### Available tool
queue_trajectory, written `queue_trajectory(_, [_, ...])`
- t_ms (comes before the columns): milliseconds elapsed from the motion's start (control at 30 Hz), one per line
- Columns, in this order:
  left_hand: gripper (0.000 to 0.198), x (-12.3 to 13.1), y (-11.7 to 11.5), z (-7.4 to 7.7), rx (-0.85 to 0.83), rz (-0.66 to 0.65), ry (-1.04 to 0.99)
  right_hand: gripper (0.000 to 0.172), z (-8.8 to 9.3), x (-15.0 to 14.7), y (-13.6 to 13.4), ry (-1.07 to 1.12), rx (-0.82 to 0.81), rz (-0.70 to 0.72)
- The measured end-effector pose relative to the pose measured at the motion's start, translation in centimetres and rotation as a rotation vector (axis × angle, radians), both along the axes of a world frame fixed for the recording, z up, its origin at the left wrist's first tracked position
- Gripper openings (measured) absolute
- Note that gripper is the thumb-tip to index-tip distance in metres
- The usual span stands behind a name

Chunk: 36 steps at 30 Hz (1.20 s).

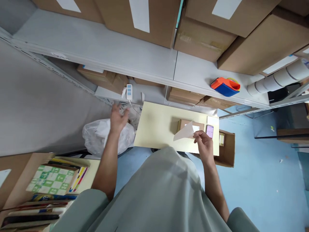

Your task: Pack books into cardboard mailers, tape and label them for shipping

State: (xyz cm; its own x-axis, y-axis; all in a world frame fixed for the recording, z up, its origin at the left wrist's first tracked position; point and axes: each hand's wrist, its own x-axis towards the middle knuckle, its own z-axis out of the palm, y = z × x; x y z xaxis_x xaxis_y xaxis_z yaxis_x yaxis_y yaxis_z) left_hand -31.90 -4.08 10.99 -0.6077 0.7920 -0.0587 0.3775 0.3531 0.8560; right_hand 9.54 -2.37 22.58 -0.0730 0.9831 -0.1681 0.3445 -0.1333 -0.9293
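My right hand [203,141] pinches the edge of a thin white sheet [183,132], perhaps a label or its backing. The sheet hangs tilted in front of a small cardboard box [201,126], which lies on a pale yellow table [156,125] and has a white label on top. To the left, my left hand [118,119] is raised with fingers apart, slightly blurred and holding nothing. Below that hand sits a full white plastic bag [96,135]. A phone [210,131] with a lit screen lies on the table just beyond my right hand.
A grey shelf [108,45] crosses in front, with large cardboard boxes [159,19], tape rolls [277,80] and an orange-and-blue holder [225,87]. A white power strip [129,92] rests on the lower shelf. An open carton [228,151] stands right of the table; a box of books [51,178] is lower left.
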Motion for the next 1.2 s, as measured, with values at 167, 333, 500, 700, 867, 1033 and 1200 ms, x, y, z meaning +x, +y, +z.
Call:
queue_trajectory(167, [0.045,13.9,-0.2,4.3,0.106,-0.208,-0.351,0.032,-0.8,1.5,0.9,-0.060,0.109,0.050])
queue_trajectory(333, [0.035,25.0,-0.8,8.6,0.141,-0.350,-0.565,0.023,-0.5,3.7,1.6,-0.097,0.230,0.128])
queue_trajectory(500, [0.042,31.2,0.2,9.3,0.095,-0.340,-0.749,0.021,-1.0,7.0,2.1,-0.061,0.236,0.185])
queue_trajectory(700, [0.051,36.9,1.3,7.8,0.025,-0.297,-0.857,0.018,-2.9,10.9,2.5,-0.006,0.186,0.245])
queue_trajectory(867, [0.050,39.8,2.0,6.6,-0.018,-0.251,-0.829,0.011,-4.6,13.3,2.4,0.009,0.149,0.304])
queue_trajectory(1033, [0.051,40.5,2.3,5.6,-0.044,-0.189,-0.850,0.019,-5.8,15.1,2.0,0.045,0.094,0.314])
queue_trajectory(1200, [0.048,40.1,2.0,4.8,-0.054,-0.143,-0.889,0.020,-6.6,16.9,2.0,0.048,0.071,0.222])
